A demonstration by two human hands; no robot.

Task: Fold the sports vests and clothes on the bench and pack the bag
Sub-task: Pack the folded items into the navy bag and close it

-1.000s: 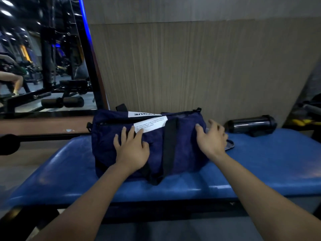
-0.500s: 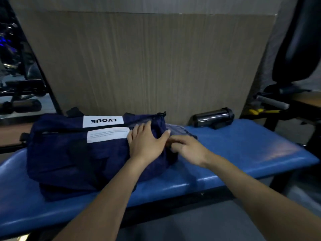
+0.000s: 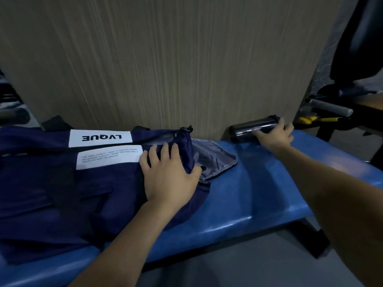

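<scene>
A navy duffel bag (image 3: 62, 193) with white labels lies on the blue padded bench (image 3: 248, 199). Its right end pocket hangs open, showing a grey lining (image 3: 215, 158). My left hand (image 3: 167, 172) rests flat on the bag's right end, fingers straight, thumb at the pocket edge. My right hand (image 3: 275, 133) reaches to the back of the bench and curls its fingers round a dark cylindrical bottle (image 3: 250, 129) lying on its side against the wall. No loose clothes are visible.
A wood-grain wall panel (image 3: 165, 59) stands right behind the bench. Gym equipment with a grey bar (image 3: 329, 107) and a yellow part (image 3: 310, 120) sits at the right. The floor (image 3: 248, 272) lies below the bench's front edge.
My right hand left the bag's end pocket and moved right and back onto the bottle. The pocket now lies open. My left hand stays on the bag's right end.
</scene>
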